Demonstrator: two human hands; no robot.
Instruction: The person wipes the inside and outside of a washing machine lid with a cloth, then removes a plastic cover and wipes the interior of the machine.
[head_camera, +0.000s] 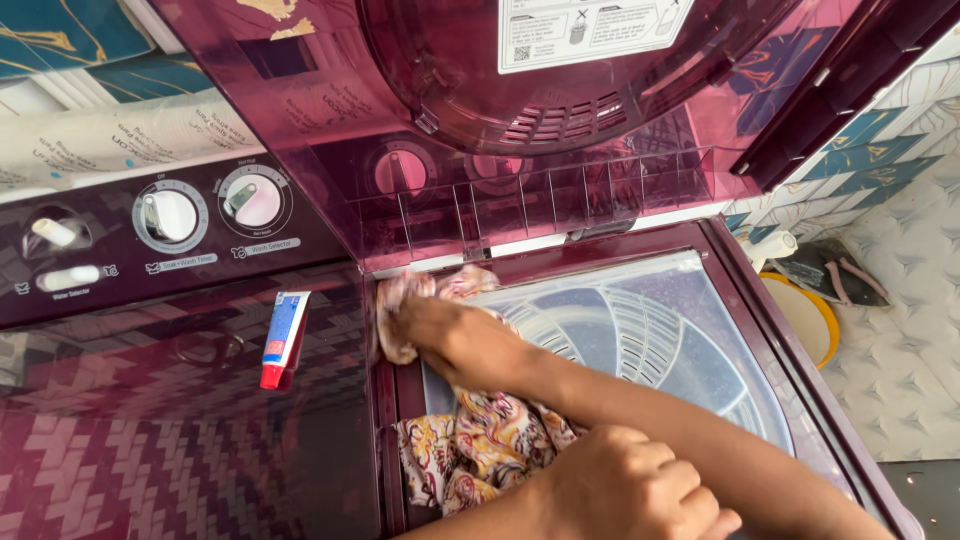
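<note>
- Nearest the cam: your left hand (625, 485), low centre-right, fingers curled into a loose fist. It sits just above the bunched near end of the floral cloth (480, 440); can't tell if anything's pinched inside that grip.
- Your right hand (450, 335) is farther in, arm crossing in from the near right. Palm down, fingers spread flat, pressing the far end of the cloth onto the far-left corner of the spin tub's opening. No pinch, just a flat press.
- Cloth: cream/pink w/ red-yellow print. Runs along the left edge of the spin side, far end under your right hand, near end heaped by the left fist.
- Under and right of the cloth: clear inner cover (650, 340) of the spin tub, vaned drum showing through.
- Raised maroon see-through lid (520, 120) stands open at the far side, w/ a white label stuck on it.
- Left of your hands: closed dark patterned wash lid (170, 440). A small tube (284, 338), blue-white w/ red cap, lies on it, near the divider, well apart from both hands.
- Far left: control panel w/ two round dials (170, 215) & some smaller knobs.
- Far right, off the machine: yellow-rimmed tub (815, 320) on a pale patterned floor (900, 350).
</note>
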